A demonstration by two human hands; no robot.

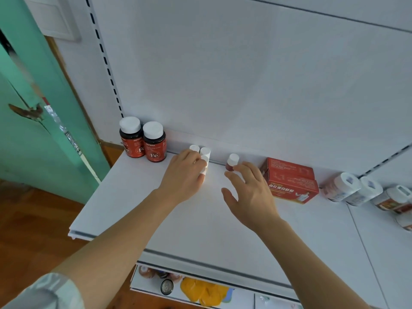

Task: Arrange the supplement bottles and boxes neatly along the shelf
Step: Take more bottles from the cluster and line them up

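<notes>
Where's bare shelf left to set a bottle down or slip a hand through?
Bare: the front of the shelf below both hands, and the gap between the small white-capped bottles under the left hand and the single small bottle by the right hand. Crowded: the back row, with Fe bottles, red boxes and the white-capped bottles at far right.

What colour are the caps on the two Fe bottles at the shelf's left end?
White, on both Fe bottles; the head view shows it clearly.

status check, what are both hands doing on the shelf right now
Left hand grip on cluster of small white-capped bottles. Right hand open, fingertips at lone small bottle. Red boxes close on its right.
</notes>
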